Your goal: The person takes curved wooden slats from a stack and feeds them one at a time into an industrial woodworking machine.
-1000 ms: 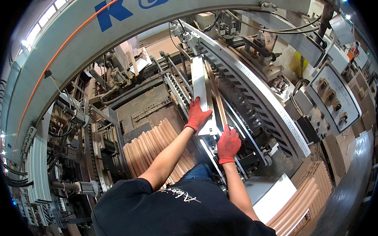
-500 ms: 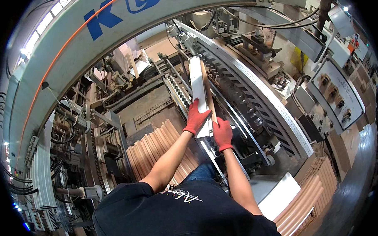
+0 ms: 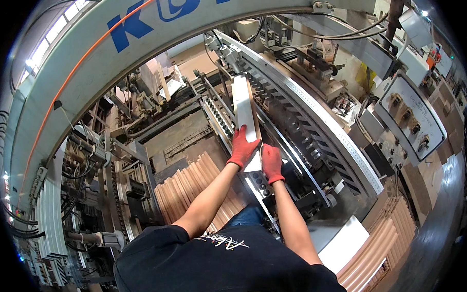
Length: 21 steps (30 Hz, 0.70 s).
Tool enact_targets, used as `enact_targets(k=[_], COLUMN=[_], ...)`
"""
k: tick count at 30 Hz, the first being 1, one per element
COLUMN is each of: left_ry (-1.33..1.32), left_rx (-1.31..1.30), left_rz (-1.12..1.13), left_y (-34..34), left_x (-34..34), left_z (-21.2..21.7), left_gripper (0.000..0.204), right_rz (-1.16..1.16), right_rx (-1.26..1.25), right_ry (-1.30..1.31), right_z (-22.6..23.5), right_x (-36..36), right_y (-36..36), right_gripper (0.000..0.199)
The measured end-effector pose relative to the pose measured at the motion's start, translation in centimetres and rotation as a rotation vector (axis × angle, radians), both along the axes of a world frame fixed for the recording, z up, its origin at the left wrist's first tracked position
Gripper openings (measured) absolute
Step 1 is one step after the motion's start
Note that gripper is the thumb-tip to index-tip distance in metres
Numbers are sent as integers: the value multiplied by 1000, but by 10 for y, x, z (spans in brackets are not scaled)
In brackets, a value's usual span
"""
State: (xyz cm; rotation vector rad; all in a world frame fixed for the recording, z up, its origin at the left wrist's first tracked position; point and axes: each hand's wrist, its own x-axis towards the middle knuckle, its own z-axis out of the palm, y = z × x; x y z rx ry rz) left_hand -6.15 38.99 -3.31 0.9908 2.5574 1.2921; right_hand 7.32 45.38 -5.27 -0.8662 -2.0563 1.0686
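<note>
A long narrow white board (image 3: 245, 102) lies lengthwise on the machine's rails, pointing away from me. Along its right side runs a brown wooden strip (image 3: 255, 112), close against it. My left hand (image 3: 242, 147), in a red glove, grips the white board near its close end, thumb across the top and fingers toward the left edge. At the right edge, my right hand (image 3: 271, 162), also gloved in red, is closed at the near end of the brown strip. Its fingertips are hidden. Black rollers (image 3: 260, 182) show just below the board's near end.
Brown wooden strips (image 3: 194, 186) lie side by side at my left. More brown strips (image 3: 376, 244) and a white panel (image 3: 345, 245) are at lower right. A curved-looking metal rail (image 3: 314, 99) runs along the right, with a control panel (image 3: 411, 116) beyond. A large grey beam (image 3: 81, 58) arches overhead.
The brown strip, angled slightly away from the white board before, now sits closer along it. My right hand has shifted slightly left and its fist is turned more upright.
</note>
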Motion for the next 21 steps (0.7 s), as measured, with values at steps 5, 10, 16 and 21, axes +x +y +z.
enact_targets(k=[5, 10, 16, 21], left_ry=[-86, -120, -758, -769], left_rx=[-238, 122, 470, 544], left_rz=[47, 147, 69, 5], left_y=[29, 22, 31, 98], left_x=[26, -19, -20, -3], left_z=[37, -11, -14, -27], left_gripper=[96, 84, 57, 76], right_rz=[-19, 44, -36, -272], right_rx=[-187, -244, -402, -422], right_ry=[30, -42, 201, 353], right_z=[2, 15, 13, 19], right_x=[36, 45, 40, 58], right_y=[11, -9, 1, 51], right_gripper=[40, 47, 45, 41])
